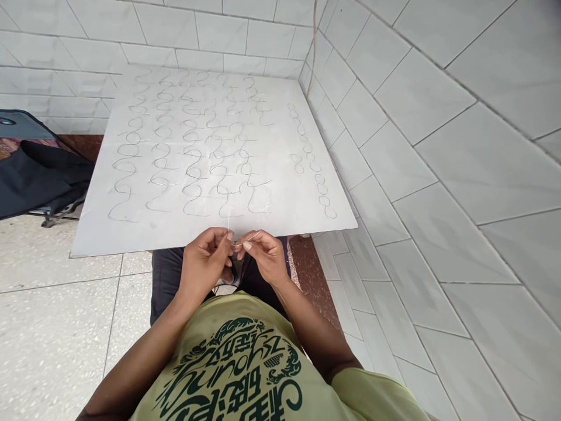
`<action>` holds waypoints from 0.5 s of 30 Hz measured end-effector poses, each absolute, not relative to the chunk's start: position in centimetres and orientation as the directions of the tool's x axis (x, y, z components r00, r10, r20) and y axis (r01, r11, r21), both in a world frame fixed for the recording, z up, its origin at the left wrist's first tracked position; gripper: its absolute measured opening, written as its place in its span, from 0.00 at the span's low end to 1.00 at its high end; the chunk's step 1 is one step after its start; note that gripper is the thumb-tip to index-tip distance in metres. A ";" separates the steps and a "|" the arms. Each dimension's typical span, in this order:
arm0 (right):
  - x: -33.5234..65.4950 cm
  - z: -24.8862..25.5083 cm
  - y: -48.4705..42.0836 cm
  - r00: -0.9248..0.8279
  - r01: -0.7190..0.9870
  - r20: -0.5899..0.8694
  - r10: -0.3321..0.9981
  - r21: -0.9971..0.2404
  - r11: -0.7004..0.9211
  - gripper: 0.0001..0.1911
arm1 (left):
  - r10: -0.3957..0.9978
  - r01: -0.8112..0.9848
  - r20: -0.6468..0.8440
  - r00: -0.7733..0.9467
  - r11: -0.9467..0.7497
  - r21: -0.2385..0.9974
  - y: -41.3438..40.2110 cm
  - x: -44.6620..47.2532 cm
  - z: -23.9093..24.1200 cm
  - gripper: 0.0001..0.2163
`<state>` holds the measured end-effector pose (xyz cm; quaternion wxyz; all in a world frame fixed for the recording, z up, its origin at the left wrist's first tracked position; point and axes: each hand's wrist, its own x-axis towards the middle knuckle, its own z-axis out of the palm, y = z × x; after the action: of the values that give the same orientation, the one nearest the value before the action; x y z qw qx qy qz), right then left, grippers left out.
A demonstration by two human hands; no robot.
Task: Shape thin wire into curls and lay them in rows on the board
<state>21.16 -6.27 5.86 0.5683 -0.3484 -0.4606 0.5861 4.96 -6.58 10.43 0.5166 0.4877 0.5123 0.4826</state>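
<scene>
My left hand (205, 257) and my right hand (263, 254) meet just below the near edge of a white board (94, 234). Both pinch a short piece of thin wire (240, 241), one end sticking up by my left fingertips. The board rests tilted over my knees and carries several rows of curled, looping wire shapes (193, 152), plus a chain of small loops (313, 164) along its right side.
A white tiled wall (438, 146) runs close on the right and behind the board. A dark folded chair or bag (39, 175) lies on the speckled floor (52, 327) at the left. A cord (313, 47) hangs down the corner.
</scene>
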 end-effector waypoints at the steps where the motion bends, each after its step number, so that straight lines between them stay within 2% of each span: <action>1: 21.1 5.8 -6.2 -0.107 -0.365 0.093 0.990 -0.930 0.048 0.09 | 0.994 -0.052 -0.097 0.042 0.099 0.994 -6.4 4.9 10.4 0.10; 4: 21.1 5.7 -6.0 -0.085 -0.383 0.025 0.996 -0.924 -0.009 0.12 | 0.981 -0.209 -0.168 0.097 0.186 0.960 -5.7 4.9 10.2 0.12; 7: 20.9 5.7 -5.9 -0.055 -0.395 -0.015 0.998 -0.918 -0.035 0.12 | 0.980 -0.260 -0.186 0.076 0.200 0.945 -5.3 5.0 9.8 0.13; 11: 20.4 5.7 -5.8 -0.027 -0.408 -0.074 0.997 -0.910 -0.079 0.12 | 0.986 -0.159 -0.162 0.035 0.165 0.973 -5.3 5.0 9.4 0.15; 15: 20.0 5.6 -5.3 0.050 -0.336 -0.155 0.987 -0.933 -0.129 0.14 | 0.995 -0.024 -0.099 0.005 0.099 0.995 -5.4 5.0 8.7 0.14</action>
<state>19.99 -5.35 5.57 0.5583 -0.4621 -0.3518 0.5925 5.02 -5.45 8.71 0.5310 0.4696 0.5171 0.4797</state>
